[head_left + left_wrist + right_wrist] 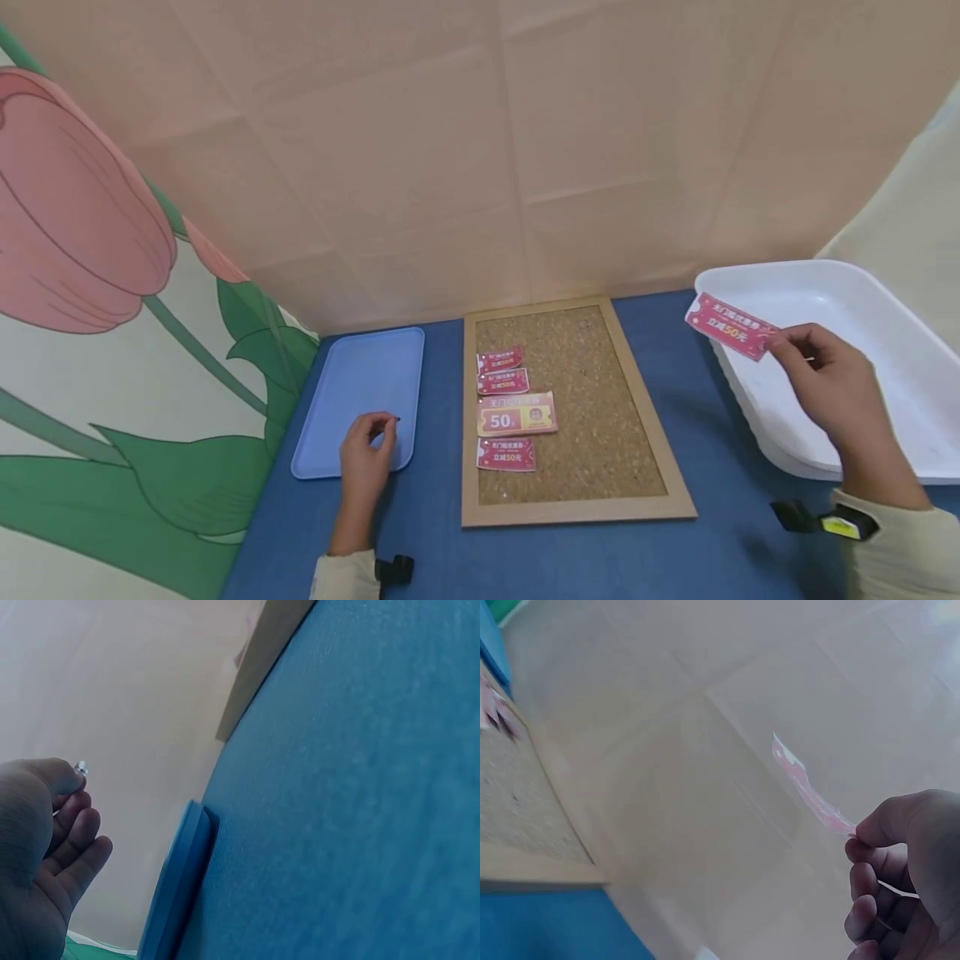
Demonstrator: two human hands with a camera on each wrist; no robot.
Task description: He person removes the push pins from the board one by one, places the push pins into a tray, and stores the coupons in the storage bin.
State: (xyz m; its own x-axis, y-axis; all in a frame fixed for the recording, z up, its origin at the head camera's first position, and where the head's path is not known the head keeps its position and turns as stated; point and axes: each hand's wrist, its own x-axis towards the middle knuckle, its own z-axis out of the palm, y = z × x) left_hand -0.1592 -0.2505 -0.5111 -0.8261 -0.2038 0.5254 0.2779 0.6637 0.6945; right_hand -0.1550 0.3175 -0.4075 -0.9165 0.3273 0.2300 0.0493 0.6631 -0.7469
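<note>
The pink coupon point(726, 325) is in the air at the right, pinched at one end between the thumb and fingers of the right hand point(840, 392). In the head view its long axis runs from those fingertips up and to the left, and it shows across the left edge of the white tub point(900, 358); the right wrist view has it nearly edge-on, a little wavy. The relation that seems to count most is that its free end points leftward, to the side where the cork board point(592, 367) lies. The right hand alone is near it; the left hand point(363, 458) is well apart, beyond the board. That hand's thumb and finger grip a small shiny thing point(82, 767), perhaps a pin, above the near right part of the blue tray point(360, 367).

Along the board's left side sit three small pink coupons point(502, 382) and one larger coupon point(517, 415), with bare cork to their right. Blue cloth point(585, 562) is underneath, a tan sheet point(390, 167) behind, and a tulip picture point(82, 208) at far left
</note>
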